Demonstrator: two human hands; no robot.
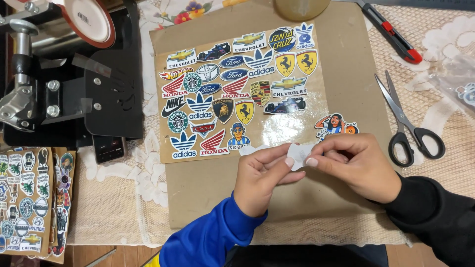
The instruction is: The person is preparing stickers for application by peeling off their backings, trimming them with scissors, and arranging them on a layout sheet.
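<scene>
both hands pinching one small white sticker piece [299, 154] over the brown board [198, 188], near its right edge | left hand [260, 179] steadies it, right hand [357, 167] fingertips look like they're picking at its edge | sticker sheet [237, 89] right above | scissors [408, 126] off right

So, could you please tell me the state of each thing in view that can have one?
Left hand: pinching the small white sticker piece.
Right hand: pinching the same piece from the other side.
Scissors: shut, lying flat on the lace cloth.
Utility knife: lying flat; blade not visible.
Sticker sheet: flat on the cardboard, mostly filled, lower right corner bare.
Black press machine: open.
</scene>
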